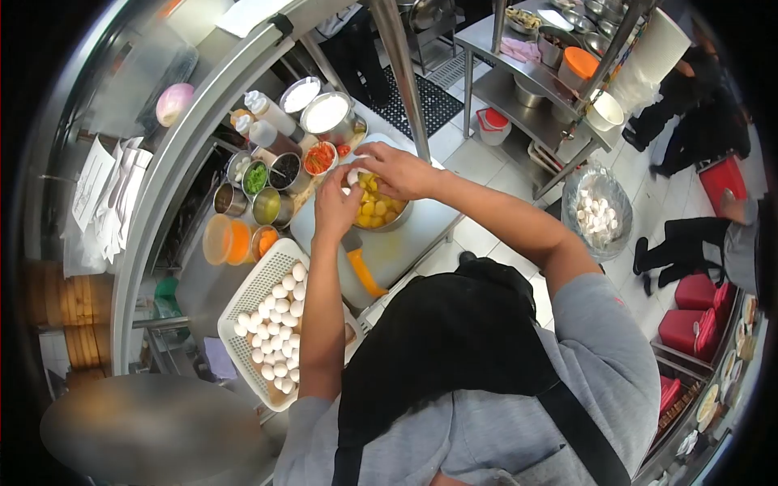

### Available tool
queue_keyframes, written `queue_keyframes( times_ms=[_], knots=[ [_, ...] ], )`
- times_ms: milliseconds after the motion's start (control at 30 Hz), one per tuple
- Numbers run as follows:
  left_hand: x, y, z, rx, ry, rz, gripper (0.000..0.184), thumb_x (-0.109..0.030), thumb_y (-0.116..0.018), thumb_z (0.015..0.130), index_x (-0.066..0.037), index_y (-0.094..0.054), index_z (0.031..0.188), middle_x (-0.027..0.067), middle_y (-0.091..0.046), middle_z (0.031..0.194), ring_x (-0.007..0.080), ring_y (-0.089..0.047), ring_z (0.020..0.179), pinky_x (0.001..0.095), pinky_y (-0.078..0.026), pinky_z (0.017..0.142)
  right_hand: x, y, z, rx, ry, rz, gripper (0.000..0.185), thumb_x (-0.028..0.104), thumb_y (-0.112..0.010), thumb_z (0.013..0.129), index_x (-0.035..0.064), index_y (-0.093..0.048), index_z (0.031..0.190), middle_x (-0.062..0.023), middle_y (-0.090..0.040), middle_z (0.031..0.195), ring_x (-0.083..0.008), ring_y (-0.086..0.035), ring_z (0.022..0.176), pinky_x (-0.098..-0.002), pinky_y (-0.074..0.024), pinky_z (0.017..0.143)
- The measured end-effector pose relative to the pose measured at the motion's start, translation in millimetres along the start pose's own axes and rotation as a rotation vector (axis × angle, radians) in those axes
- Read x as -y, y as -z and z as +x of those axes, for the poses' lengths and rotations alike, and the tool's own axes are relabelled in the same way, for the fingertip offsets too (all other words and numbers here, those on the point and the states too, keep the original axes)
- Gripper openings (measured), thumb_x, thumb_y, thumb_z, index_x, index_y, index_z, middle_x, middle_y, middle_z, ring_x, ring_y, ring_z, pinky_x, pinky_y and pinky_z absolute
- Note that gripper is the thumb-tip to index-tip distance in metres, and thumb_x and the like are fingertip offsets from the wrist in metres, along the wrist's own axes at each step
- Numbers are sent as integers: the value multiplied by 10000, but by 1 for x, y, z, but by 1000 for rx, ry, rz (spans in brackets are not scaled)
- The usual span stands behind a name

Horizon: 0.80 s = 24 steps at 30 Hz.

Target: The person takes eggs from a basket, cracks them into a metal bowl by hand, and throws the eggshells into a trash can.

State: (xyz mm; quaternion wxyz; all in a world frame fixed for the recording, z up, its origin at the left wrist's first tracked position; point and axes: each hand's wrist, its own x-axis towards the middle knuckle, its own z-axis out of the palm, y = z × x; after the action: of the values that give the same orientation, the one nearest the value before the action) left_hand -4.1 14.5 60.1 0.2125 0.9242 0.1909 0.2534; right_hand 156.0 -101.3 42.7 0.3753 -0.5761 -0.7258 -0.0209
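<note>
Above a metal bowl (403, 217) of egg yolks (374, 209), my two hands meet. My left hand (335, 206) curls at the bowl's left rim, with a bit of white eggshell (347, 191) at its fingertips. My right hand (397, 172) arches over the far side, fingers bent around a white shell (353, 176); whether it is one broken egg or separate halves is partly hidden. The bowl stands on a white cutting board (417, 263). Close to my left forearm lies a knife with an orange handle (366, 271). A white basket (231, 336) holds many white eggs (275, 328).
Tubs of chopped green onion (255, 178) and red pepper (319, 157), plus squeeze bottles (271, 112), crowd the counter's left. A bagged bin of eggshells (598, 212) stands right. Other people (701, 239) are at the right. A steel post (399, 73) rises ahead.
</note>
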Motion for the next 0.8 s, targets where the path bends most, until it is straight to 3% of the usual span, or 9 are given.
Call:
queue_keyframes(
  times_ms=[100,167,300,400,533,600,667,733,800],
  knots=[
    [-15,-1,12,119,366,-659,315,-71,-660,852,16,-600,1150,82,-680,967,121,-634,888,255,-494,769,8,4,1,-108,-70,164,451,148,-673,814,73,-503,1224,-163,-491,1240,-361,-509,1148,-420,-454,951],
    [-8,-8,15,176,392,-872,326,-115,-668,865,15,-596,1156,74,-681,981,117,-631,899,262,-504,763,4,1,-6,-208,-100,118,450,150,-686,805,73,-508,1211,-164,-497,1229,-366,-519,1128,-423,-460,938],
    [-21,3,12,285,583,-998,376,-314,-594,944,-44,-566,1205,49,-636,915,88,-595,714,197,-421,476,13,67,-73,-509,-236,-85,411,111,-692,789,60,-539,1167,-158,-512,1211,-345,-550,1093,-416,-487,906],
    [-1,-6,0,261,568,-1189,349,-235,-562,954,-45,-510,1241,67,-597,972,123,-602,768,218,-452,550,8,122,-166,-702,-503,-271,475,63,-678,780,61,-521,1228,-181,-488,1291,-353,-522,1156,-432,-461,954],
    [-12,-12,-12,246,545,-1340,329,-124,-509,953,-50,-449,1267,94,-561,1043,169,-597,846,266,-485,671,28,151,-274,-730,-1022,-881,578,4,-657,756,59,-474,1302,-253,-412,1375,-437,-443,1207,-470,-387,1024],
    [-14,-22,-12,465,447,-1277,349,-52,-465,941,-37,-396,1282,129,-552,1091,227,-596,952,326,-497,807,41,132,-277,-684,-931,-618,492,-8,-642,767,52,-519,1239,-181,-524,1260,-385,-499,1165,-452,-430,977],
    [-45,-22,-8,520,439,-1231,325,-63,-460,958,-18,-401,1274,164,-560,1132,265,-612,997,353,-518,822,66,104,-228,-628,-1054,140,462,46,-699,787,91,-549,1222,-116,-554,1237,-330,-572,1075,-412,-486,909],
    [-61,-27,-3,690,430,-1277,315,-100,-457,983,-20,-396,1281,201,-567,1170,294,-624,1021,374,-537,810,75,78,-175,-474,-612,137,475,88,-708,806,98,-541,1250,-124,-538,1278,-298,-548,1123,-400,-490,899],
    [-75,-38,-4,723,406,-1325,314,-175,-431,1018,-31,-388,1294,218,-586,1147,301,-644,969,383,-555,761,79,67,-136,-418,-464,131,487,116,-701,814,94,-534,1271,-127,-543,1269,-290,-541,1110,-390,-490,893]
  ],
)
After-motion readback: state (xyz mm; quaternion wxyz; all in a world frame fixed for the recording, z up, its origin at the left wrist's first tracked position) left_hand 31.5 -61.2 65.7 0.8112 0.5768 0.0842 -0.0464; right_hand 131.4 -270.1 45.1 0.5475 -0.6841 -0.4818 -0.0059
